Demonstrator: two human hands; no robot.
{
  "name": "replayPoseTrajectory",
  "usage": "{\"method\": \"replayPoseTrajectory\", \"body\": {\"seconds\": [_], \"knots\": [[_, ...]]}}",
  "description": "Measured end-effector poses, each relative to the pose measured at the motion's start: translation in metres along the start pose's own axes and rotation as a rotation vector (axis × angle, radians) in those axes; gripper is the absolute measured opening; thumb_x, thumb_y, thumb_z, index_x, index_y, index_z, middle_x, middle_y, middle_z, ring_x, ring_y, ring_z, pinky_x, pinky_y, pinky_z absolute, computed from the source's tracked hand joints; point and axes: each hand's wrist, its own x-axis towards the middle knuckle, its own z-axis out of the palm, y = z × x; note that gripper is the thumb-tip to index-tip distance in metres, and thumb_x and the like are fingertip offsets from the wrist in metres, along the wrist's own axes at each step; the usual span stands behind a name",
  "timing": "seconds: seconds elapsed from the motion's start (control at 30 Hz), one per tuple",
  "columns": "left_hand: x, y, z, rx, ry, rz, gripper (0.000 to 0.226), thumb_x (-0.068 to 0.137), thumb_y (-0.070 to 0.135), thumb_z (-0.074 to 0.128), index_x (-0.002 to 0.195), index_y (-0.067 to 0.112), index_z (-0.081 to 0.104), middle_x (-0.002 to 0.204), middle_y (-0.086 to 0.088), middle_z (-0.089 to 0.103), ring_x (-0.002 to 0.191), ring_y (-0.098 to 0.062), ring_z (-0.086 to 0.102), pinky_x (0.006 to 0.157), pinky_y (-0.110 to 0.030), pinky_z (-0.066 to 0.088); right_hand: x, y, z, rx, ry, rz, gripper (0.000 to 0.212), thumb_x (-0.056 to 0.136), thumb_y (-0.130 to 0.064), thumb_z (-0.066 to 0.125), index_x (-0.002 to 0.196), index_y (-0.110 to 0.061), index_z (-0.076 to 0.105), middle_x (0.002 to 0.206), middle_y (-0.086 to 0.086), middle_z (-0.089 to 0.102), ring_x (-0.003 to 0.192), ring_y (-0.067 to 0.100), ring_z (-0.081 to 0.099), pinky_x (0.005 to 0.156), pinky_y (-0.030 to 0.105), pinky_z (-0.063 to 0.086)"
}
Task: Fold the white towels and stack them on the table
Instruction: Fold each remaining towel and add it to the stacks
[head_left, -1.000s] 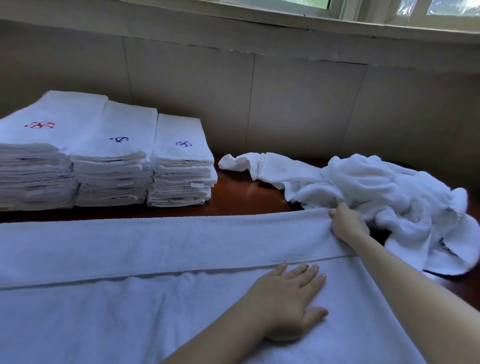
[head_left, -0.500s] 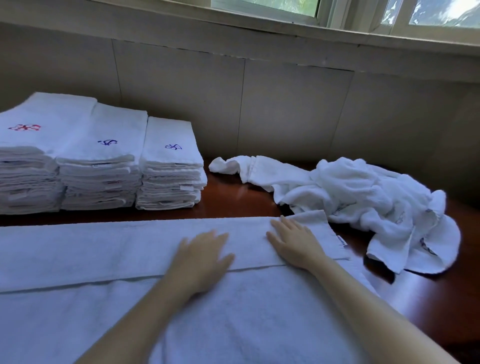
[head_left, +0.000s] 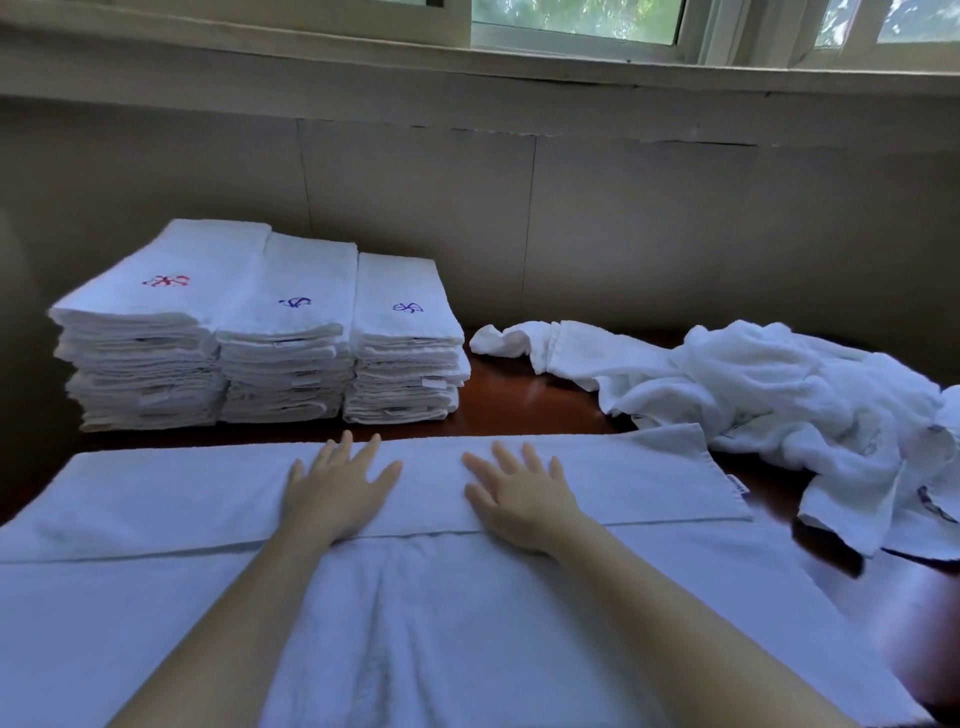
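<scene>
A large white towel (head_left: 156, 499) lies spread across the near part of the dark wooden table (head_left: 519, 405), its far strip folded back toward me. My left hand (head_left: 337, 493) lies flat on that folded strip, fingers straight and spread. My right hand (head_left: 519, 493) presses flat on the same strip just to the right. Three stacks of folded white towels (head_left: 260, 332) stand at the back left, with red and blue embroidery on top. A heap of unfolded white towels (head_left: 779, 395) lies at the right.
A beige wall (head_left: 623, 218) rises right behind the table, with a window sill (head_left: 571, 73) above. The heap at the right hangs over the table's right edge. Bare wood shows between the stacks and the heap.
My right hand let go of the towel's far right corner and slid left along the fold. My left hand moved up and left onto the folded strip. Both now lie flat side by side.
</scene>
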Motion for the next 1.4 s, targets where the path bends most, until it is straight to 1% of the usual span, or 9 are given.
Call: {"method": "replayPoseTrajectory", "body": {"seconds": [0.4, 0.63, 0.73, 0.83, 0.93, 1.03, 1.17, 1.33, 1.4], "knots": [[-0.06, -0.207, -0.054, 0.035, 0.013, -0.571, 0.072, 0.093, 0.065, 0.015, 0.154, 0.026, 0.007, 0.161, -0.009, 0.0, 0.148, -0.025, 0.002, 0.116, -0.053, 0.008, -0.003, 0.058, -0.019, 0.022, 0.052, 0.536, 0.061, 0.093, -0.061, 0.02, 0.147, -0.032, 0.025, 0.159, 0.002, 0.011, 0.145, 0.032, 0.01, 0.112, 0.058, 0.01], [-0.153, -0.14, -0.022, 0.065, -0.047, 0.384, 0.066, 0.09, 0.066, 0.035, 0.144, 0.047, 0.003, 0.151, 0.022, -0.01, 0.146, -0.006, 0.005, 0.116, -0.025, 0.002, -0.062, -0.106, 0.011, -0.006, -0.077, -0.472, 0.057, 0.094, -0.059, 0.034, 0.147, -0.042, 0.018, 0.159, -0.005, 0.008, 0.146, 0.021, 0.002, 0.113, 0.052, 0.002], [-0.187, -0.139, -0.009, 0.369, 0.126, 0.652, 0.082, 0.075, 0.067, 0.044, 0.147, 0.034, 0.024, 0.15, 0.0, 0.035, 0.135, -0.019, 0.043, 0.105, -0.038, 0.038, -0.09, -0.146, 0.023, -0.066, -0.112, -0.687, 0.071, 0.088, -0.064, 0.043, 0.148, -0.041, 0.013, 0.16, 0.0, 0.002, 0.147, 0.022, -0.003, 0.113, 0.053, -0.004], [-0.197, -0.161, -0.011, 0.353, 0.384, 0.815, 0.057, 0.066, 0.032, 0.055, 0.121, 0.019, 0.047, 0.109, -0.01, 0.071, 0.094, -0.023, 0.071, 0.069, -0.031, 0.059, -0.1, -0.154, 0.017, -0.14, -0.084, -0.735, 0.075, 0.084, -0.059, 0.055, 0.147, -0.037, 0.02, 0.157, 0.003, 0.012, 0.143, 0.021, 0.008, 0.113, 0.049, 0.007], [-0.2, -0.184, -0.023, 0.255, 0.58, 0.666, 0.044, 0.062, 0.012, 0.037, 0.1, 0.011, 0.059, 0.082, -0.008, 0.074, 0.068, -0.021, 0.073, 0.049, -0.025, 0.054, -0.105, -0.16, 0.007, -0.031, 0.031, -0.707, 0.037, 0.093, -0.038, 0.052, 0.124, -0.018, 0.05, 0.132, 0.005, 0.047, 0.124, 0.026, 0.045, 0.094, 0.038, 0.038], [-0.196, -0.212, -0.047, 0.13, 0.624, 0.32, 0.046, 0.065, -0.001, 0.045, 0.101, 0.018, 0.067, 0.093, 0.001, 0.074, 0.078, -0.017, 0.071, 0.055, -0.024, 0.053, -0.101, -0.158, -0.001, -0.122, 0.111, -0.601, 0.032, 0.085, -0.011, 0.044, 0.117, -0.015, 0.044, 0.115, 0.004, 0.052, 0.106, 0.031, 0.053, 0.068, 0.036, 0.037], [-0.173, -0.255, -0.08, -0.366, 0.455, -0.104, 0.033, 0.081, -0.005, 0.053, 0.086, 0.022, 0.072, 0.087, 0.007, 0.07, 0.082, -0.014, 0.061, 0.07, -0.028, 0.044, -0.077, -0.132, -0.024, -0.044, 0.054, -0.294, 0.055, 0.074, -0.012, 0.051, 0.126, -0.026, 0.04, 0.119, -0.001, 0.054, 0.106, 0.028, 0.056, 0.072, 0.031, 0.04], [-0.129, -0.272, -0.093, -1.009, 0.339, -0.173, 0.015, 0.095, 0.014, 0.057, 0.085, 0.008, 0.067, 0.079, -0.007, 0.065, 0.071, -0.015, 0.056, 0.07, -0.027, 0.045, -0.027, -0.094, -0.063, 0.199, 0.269, -0.056, 0.012, 0.083, -0.016, 0.058, 0.092, -0.02, 0.065, 0.102, 0.004, 0.065, 0.099, 0.027, 0.059, 0.072, 0.029, 0.045], [-0.101, -0.264, -0.089, -1.01, 0.377, -0.246, 0.026, 0.098, 0.019, 0.051, 0.075, 0.009, 0.058, 0.072, -0.009, 0.056, 0.062, -0.017, 0.049, 0.058, -0.025, 0.042, -0.003, -0.086, -0.071, 0.189, 0.284, -0.056, 0.018, 0.09, -0.025, 0.058, 0.079, -0.012, 0.06, 0.094, 0.01, 0.067, 0.093, 0.031, 0.059, 0.071, 0.034, 0.045]]}}
